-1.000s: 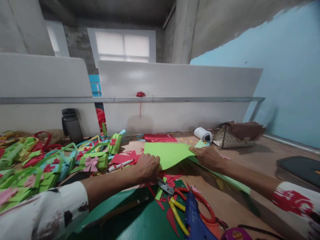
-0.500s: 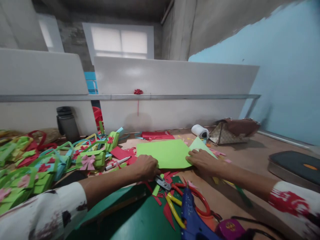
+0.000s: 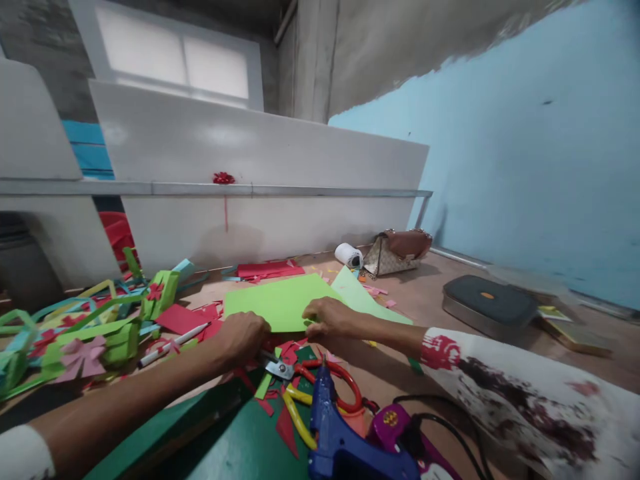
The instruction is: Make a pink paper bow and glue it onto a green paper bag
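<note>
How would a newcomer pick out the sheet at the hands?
Find the long white panel behind the brown table. There, the left hand and right hand are at the near edge of the lime sheet. Its stronger green sets it apart from the pale mint sheet beside it.

The brown surface [image 3: 425, 287] carried items along its rear edge, from left to right: dark bottle [image 3: 25, 263], red paper stack [image 3: 273, 269], white roll [image 3: 346, 255] and handbag [image 3: 393, 259], the last two side by side. Right section: dark-lidded container [image 3: 487, 303]. Left section: green paper bags [image 3: 117, 343] in a cluster, with a white pen [image 3: 173, 345] beside them. Centre: bright green sheet [image 3: 280, 300], overlapping a pale green sheet [image 3: 373, 303]; full contact with the surface could not be confirmed. Front section: green board [image 3: 250, 427], red offcuts [image 3: 286, 430] and blue glue gun [image 3: 340, 433].
</note>
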A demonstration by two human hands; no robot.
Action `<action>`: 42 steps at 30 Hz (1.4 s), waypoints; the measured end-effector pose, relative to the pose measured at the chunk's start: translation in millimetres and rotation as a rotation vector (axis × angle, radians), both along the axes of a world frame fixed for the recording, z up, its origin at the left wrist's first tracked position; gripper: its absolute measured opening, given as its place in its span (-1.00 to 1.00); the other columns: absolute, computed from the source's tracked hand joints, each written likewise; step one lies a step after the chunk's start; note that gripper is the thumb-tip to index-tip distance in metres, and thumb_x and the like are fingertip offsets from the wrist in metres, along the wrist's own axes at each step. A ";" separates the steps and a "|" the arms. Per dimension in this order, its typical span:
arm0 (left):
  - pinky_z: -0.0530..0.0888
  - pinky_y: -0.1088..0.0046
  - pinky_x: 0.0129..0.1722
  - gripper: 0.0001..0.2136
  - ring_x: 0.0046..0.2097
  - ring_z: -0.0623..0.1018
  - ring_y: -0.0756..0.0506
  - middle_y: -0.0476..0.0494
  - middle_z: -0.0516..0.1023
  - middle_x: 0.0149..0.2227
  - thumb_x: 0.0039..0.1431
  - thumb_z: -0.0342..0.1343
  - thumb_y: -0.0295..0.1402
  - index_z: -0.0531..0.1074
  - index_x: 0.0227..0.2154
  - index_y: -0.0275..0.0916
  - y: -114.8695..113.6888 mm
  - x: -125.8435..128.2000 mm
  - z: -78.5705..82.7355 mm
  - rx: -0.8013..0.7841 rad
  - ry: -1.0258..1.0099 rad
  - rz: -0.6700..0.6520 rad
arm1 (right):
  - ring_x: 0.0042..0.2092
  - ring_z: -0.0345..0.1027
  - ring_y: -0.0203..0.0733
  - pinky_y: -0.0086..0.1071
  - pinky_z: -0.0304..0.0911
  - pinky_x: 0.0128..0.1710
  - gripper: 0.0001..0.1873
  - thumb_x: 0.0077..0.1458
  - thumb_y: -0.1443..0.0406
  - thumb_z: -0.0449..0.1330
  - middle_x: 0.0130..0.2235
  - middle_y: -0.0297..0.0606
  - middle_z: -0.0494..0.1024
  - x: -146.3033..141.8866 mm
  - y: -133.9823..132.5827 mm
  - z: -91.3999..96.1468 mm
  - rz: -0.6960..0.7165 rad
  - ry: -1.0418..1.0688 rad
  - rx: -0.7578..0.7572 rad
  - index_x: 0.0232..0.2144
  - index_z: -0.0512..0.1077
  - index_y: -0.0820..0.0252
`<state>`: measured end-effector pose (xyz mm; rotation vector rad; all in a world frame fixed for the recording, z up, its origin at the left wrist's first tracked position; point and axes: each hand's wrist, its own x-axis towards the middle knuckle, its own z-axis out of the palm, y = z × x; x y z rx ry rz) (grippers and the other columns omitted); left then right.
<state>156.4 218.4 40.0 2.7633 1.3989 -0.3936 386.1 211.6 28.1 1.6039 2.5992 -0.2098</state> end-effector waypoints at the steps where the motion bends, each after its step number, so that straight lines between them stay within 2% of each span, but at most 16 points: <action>1: 0.50 0.20 -0.12 -0.73 -0.09 0.51 -0.13 -0.18 0.45 -0.04 0.28 0.09 -0.26 0.38 -0.03 -0.27 0.3 -0.1 -1.1 0.001 -0.006 -0.004 | -0.08 0.39 -0.12 -0.12 0.36 -0.11 -0.66 0.21 0.17 0.15 -0.02 -0.17 0.45 -1.4 2.8 -1.9 0.004 0.022 -0.016 -0.03 0.37 0.23; 9: 0.49 0.21 -0.12 -0.74 -0.10 0.51 -0.13 -0.18 0.46 -0.05 0.28 0.08 -0.26 0.39 -0.05 -0.27 0.6 -5.3 -0.5 -0.018 -0.104 -0.009 | -0.12 0.41 -0.11 -0.18 0.38 -0.17 -0.66 0.19 0.16 0.16 -0.05 -0.21 0.46 3.5 22.0 -4.9 0.046 0.152 -0.129 -0.06 0.40 0.25; 17: 0.50 0.20 -0.13 -0.70 -0.10 0.51 -0.13 -0.19 0.45 -0.03 0.28 0.08 -0.24 0.36 0.00 -0.27 15.4 -17.4 -1.0 -0.150 -0.265 -0.031 | -0.11 0.40 -0.12 -0.17 0.38 -0.16 -0.66 0.19 0.17 0.16 -0.04 -0.20 0.46 5.8 30.2 -7.1 0.067 0.136 -0.145 -0.05 0.39 0.24; 22: 0.49 0.17 -0.11 -0.69 -0.07 0.50 -0.15 -0.20 0.43 0.00 0.27 0.10 -0.25 0.35 0.02 -0.27 22.8 -22.1 0.8 -0.188 -0.292 -0.031 | -0.13 0.41 -0.13 -0.18 0.38 -0.17 -0.66 0.20 0.16 0.16 -0.06 -0.21 0.47 -2.8 24.2 0.9 0.077 0.041 -0.110 -0.06 0.39 0.25; 31: 0.50 0.21 -0.14 -0.73 -0.11 0.51 -0.14 -0.17 0.45 -0.05 0.28 0.08 -0.25 0.39 -0.04 -0.29 21.8 -27.8 5.4 -0.243 -0.255 -0.126 | -0.06 0.38 -0.12 -0.11 0.34 -0.09 -0.67 0.21 0.17 0.15 -0.01 -0.17 0.44 -24.7 2.5 17.1 0.084 -0.164 -0.004 -0.03 0.38 0.22; 37: 0.50 0.22 -0.13 -0.74 -0.11 0.51 -0.13 -0.18 0.45 -0.03 0.29 0.07 -0.26 0.39 -0.04 -0.27 21.0 -28.0 5.8 -0.281 -0.265 -0.129 | -0.07 0.39 -0.13 -0.11 0.34 -0.09 -0.67 0.21 0.16 0.14 -0.02 -0.17 0.45 -39.8 -4.3 19.3 0.122 -0.180 -0.022 -0.04 0.38 0.22; 42: 0.50 0.21 -0.13 -0.73 -0.10 0.51 -0.15 -0.16 0.46 -0.04 0.27 0.09 -0.25 0.40 -0.05 -0.29 25.1 -31.1 12.1 -0.337 -0.293 -0.086 | -0.07 0.39 -0.12 -0.12 0.34 -0.09 -0.67 0.21 0.18 0.15 -0.01 -0.17 0.44 -42.1 8.5 15.3 0.124 -0.119 -0.027 -0.03 0.38 0.21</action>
